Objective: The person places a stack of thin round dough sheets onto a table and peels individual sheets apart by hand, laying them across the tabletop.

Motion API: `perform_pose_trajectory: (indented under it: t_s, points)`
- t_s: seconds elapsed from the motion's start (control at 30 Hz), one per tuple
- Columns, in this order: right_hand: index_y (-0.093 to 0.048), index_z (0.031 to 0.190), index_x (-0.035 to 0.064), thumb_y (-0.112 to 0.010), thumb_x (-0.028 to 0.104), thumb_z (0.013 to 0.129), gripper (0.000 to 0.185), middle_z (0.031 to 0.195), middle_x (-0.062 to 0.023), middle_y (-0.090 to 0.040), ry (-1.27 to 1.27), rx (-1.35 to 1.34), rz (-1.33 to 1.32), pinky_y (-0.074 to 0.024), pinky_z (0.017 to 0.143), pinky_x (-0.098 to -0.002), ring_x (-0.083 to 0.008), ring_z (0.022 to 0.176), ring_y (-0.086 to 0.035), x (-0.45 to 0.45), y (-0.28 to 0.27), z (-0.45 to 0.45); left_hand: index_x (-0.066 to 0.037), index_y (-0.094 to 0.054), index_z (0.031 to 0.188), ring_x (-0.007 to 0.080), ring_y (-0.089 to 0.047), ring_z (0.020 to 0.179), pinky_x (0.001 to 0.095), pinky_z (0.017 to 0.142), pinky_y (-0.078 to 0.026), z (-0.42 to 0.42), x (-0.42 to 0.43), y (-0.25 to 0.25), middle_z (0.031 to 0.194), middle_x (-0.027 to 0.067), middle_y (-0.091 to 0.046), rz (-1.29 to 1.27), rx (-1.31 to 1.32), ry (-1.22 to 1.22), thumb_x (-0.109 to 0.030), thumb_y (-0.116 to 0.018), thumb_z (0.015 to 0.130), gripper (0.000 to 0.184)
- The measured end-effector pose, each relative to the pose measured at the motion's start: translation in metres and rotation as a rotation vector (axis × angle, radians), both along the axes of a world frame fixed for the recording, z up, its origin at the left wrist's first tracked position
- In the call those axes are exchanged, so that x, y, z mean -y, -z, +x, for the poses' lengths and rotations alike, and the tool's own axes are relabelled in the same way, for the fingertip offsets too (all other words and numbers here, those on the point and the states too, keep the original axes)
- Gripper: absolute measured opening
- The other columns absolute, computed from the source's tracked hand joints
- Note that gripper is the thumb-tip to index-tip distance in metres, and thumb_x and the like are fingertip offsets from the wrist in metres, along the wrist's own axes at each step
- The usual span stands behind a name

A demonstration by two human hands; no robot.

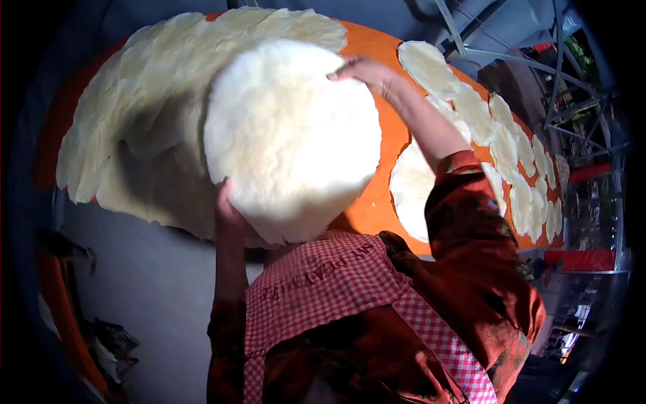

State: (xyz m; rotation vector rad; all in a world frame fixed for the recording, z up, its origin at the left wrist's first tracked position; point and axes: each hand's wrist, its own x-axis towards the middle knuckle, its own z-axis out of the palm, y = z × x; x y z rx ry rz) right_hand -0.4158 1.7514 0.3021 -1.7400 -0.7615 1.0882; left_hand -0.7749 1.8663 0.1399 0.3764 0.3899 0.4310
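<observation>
A large, thin round flatbread is held up in front of my chest, pale and slightly uneven on its surface. My right hand grips its upper right edge, thumb on the near face and fingers behind. At the lower left edge, my left hand pinches the rim; most of its fingers are hidden behind the bread. Behind and to the left, many overlapping flatbreads cover the orange tabletop, with the held one's shadow falling over them.
More flatbreads lie spread along the right side of the orange surface. Metal frame bars stand at the upper right beyond the table. A red-and-white checked apron hangs at my front. Grey floor shows at the lower left.
</observation>
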Motion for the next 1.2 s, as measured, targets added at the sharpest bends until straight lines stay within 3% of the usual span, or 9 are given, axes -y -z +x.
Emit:
perform_pose_trajectory:
  t_s: [0.17,0.37,0.53,0.63,0.7,0.83,0.97,1.03,1.2]
  points:
    - [-0.050,0.128,0.0025,-0.068,0.025,0.084,0.053,0.125,-0.0086,-0.057,0.360,-0.622,-0.026,-0.0398,0.102,-0.0375,-0.0217,0.114,-0.054,0.063,0.196,0.028,-0.001,-0.058,0.117,0.0261,-0.056,0.108,0.0359,0.098,-0.041,0.007,-0.018,0.078,0.115,0.0132,-0.061,-0.109,-0.390,0.071,-0.020,-0.056,0.088,0.035]
    - [-0.045,0.131,-0.0020,-0.067,0.030,0.084,0.061,0.129,-0.0153,-0.053,0.310,-0.685,0.084,-0.0401,0.101,-0.0384,-0.0265,0.117,-0.052,0.083,0.180,-0.010,-0.003,-0.060,0.111,0.0216,-0.058,0.102,0.0357,0.092,-0.045,0.015,-0.009,0.055,0.111,0.0085,-0.062,0.170,-0.391,0.040,-0.022,-0.060,0.085,0.032]
    - [-0.046,0.128,-0.0063,-0.069,0.032,0.082,0.064,0.122,-0.0199,-0.056,0.389,-0.013,-0.192,-0.0457,0.095,-0.0369,-0.0280,0.114,-0.054,0.075,0.172,-0.027,-0.004,-0.061,0.110,0.0218,-0.058,0.101,0.0369,0.090,-0.046,0.021,-0.017,0.067,0.109,0.0067,-0.063,0.167,-0.444,0.178,-0.025,-0.063,0.082,0.035]
    - [-0.049,0.125,-0.0059,-0.067,0.033,0.084,0.060,0.116,-0.0175,-0.060,0.354,-0.478,0.042,-0.0471,0.093,-0.0371,-0.0253,0.108,-0.058,0.097,0.178,-0.020,0.002,-0.057,0.114,0.0249,-0.057,0.105,0.0395,0.093,-0.045,0.021,-0.031,0.080,0.113,0.0125,-0.060,0.073,-0.544,0.193,-0.021,-0.065,0.080,0.042]
    - [-0.056,0.121,-0.0001,-0.060,0.040,0.088,0.052,0.104,-0.0110,-0.065,0.393,-0.387,0.075,-0.0504,0.081,-0.0338,-0.0169,0.089,-0.062,0.128,0.190,-0.037,0.002,-0.057,0.114,0.0228,-0.058,0.107,0.0364,0.096,-0.044,0.004,-0.017,0.061,0.113,0.0134,-0.061,1.223,-0.517,0.164,-0.014,-0.063,0.081,0.037]
    - [-0.063,0.085,0.0088,-0.051,0.049,0.092,0.043,0.067,-0.0011,-0.059,0.787,-0.389,-0.040,-0.0427,0.052,-0.0270,-0.0118,0.056,-0.052,0.179,0.168,-0.165,0.003,-0.048,0.123,0.0263,-0.050,0.118,0.0382,0.100,-0.041,0.024,-0.042,0.053,0.126,0.0188,-0.052,1.508,-0.297,0.418,-0.005,-0.052,0.088,0.036]
    - [-0.058,0.107,0.0006,-0.050,0.061,0.086,0.065,0.101,-0.0164,-0.065,0.670,-1.348,0.283,-0.0467,0.091,-0.0477,-0.0289,0.102,-0.061,0.171,0.185,-0.249,0.002,-0.051,0.120,0.0262,-0.054,0.113,0.0388,0.096,-0.044,0.027,0.010,-0.002,0.118,0.0148,-0.058,0.780,-0.365,0.177,-0.015,-0.054,0.089,0.035]
    - [-0.052,0.114,0.0011,-0.055,0.060,0.084,0.065,0.109,-0.0160,-0.061,0.806,-1.323,0.508,-0.0461,0.091,-0.0492,-0.0344,0.100,-0.060,0.144,0.164,-0.256,0.001,-0.052,0.119,0.0261,-0.056,0.110,0.0391,0.094,-0.046,0.045,0.005,-0.014,0.115,0.0128,-0.060,0.110,-0.432,0.210,-0.018,-0.056,0.089,0.035]
    - [-0.038,0.135,0.0020,-0.044,0.031,0.093,0.051,0.139,-0.0159,-0.041,1.157,-0.987,0.483,-0.0341,0.104,-0.0522,-0.0338,0.128,-0.039,0.113,0.163,-0.265,-0.001,-0.053,0.120,0.0258,-0.057,0.108,0.0383,0.094,-0.045,0.005,0.018,0.055,0.117,0.0112,-0.061,0.117,-0.432,0.306,-0.024,-0.057,0.089,0.039]
